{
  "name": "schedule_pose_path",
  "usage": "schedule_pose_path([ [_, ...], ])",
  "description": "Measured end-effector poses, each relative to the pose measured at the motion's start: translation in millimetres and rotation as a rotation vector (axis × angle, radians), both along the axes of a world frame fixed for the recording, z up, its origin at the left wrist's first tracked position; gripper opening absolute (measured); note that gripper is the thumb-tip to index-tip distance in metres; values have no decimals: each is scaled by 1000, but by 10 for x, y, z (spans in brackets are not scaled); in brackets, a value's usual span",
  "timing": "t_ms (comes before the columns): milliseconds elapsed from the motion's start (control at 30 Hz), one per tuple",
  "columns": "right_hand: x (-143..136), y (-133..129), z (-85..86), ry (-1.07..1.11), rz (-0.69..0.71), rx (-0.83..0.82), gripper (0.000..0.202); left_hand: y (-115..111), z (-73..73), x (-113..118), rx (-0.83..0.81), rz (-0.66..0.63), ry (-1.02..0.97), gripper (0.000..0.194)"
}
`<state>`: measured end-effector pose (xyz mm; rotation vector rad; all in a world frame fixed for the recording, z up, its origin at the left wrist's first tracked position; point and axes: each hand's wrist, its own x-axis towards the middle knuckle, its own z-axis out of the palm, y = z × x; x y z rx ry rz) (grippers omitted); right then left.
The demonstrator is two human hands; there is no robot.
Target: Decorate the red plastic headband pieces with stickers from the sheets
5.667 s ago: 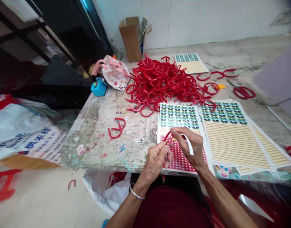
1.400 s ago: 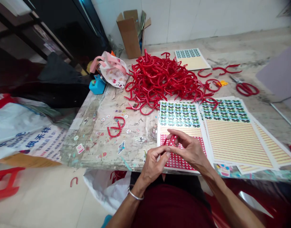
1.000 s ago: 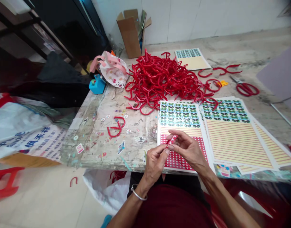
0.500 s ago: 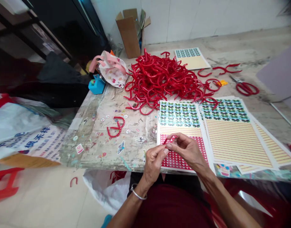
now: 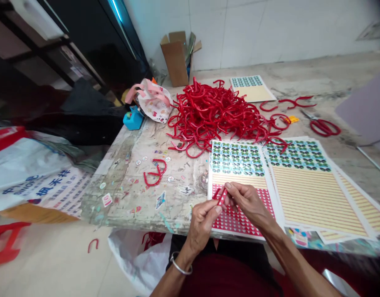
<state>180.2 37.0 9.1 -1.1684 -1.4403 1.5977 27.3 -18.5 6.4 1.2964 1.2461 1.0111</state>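
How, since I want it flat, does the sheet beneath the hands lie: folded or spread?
Spread: the sheet lies flat, its printed bands showing no fold; the left hand and right hand hide part.

On the table [image 5: 115, 206], a pile of hoops [image 5: 217, 111] is set behind a sticker sheet [image 5: 236, 159]; further sheets [image 5: 317, 198] are laid to that sheet's right, with scissors [image 5: 324, 127] placed behind them. A cardboard box [image 5: 175, 62] is stood behind the pile, a pouch [image 5: 154, 103] and tape dispenser [image 5: 133, 119] are set to its left, two loose hoops [image 5: 160, 177] before these.
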Motion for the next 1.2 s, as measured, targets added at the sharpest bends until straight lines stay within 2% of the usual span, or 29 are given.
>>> schedule_pose_path([
  [67,-55,128,-54,-34,76,34,46,26,11,-88,30,-6,60,28],
  [133,-161,323,-130,-157,84,192,39,77,-18,-241,115,30,198,28],
  [233,-425,701,-267,-414,-31,506,27,193,-195,-584,269,145,503,23],
  [267,-534,830,-312,-484,-11,572,26,236,-283,-715,292,171,614,21],
  [333,-755,1057,-389,-499,10,607,22,317,-459,-971,333,287,777,19],
  [400,-942,1213,-435,-483,13,610,16,370,-570,-1177,352,405,887,18],
  [500,-1082,1299,-428,-407,-1,605,13,374,-535,-1305,366,503,958,22],
  [567,-1063,1286,-373,-332,-33,588,15,354,-412,-1253,372,547,906,25],
  [667,-894,1208,-250,-237,-120,524,31,364,-216,-1027,329,494,644,24],
  [733,-733,1115,-170,-88,-179,360,36,407,-128,-834,240,437,403,23],
  [800,-574,986,-109,148,-222,101,33,455,-72,-641,106,371,161,24],
  [867,-445,832,-72,354,-266,-120,29,489,-33,-466,4,310,-14,27],
  [900,-396,756,-61,404,-289,-169,27,498,-16,-389,-20,284,-71,29],
  [1033,-292,517,-33,439,-363,-177,24,493,45,-152,-37,202,-192,31],
  [1200,-276,406,22,390,-408,-80,25,477,74,6,-53,229,-175,24],
])
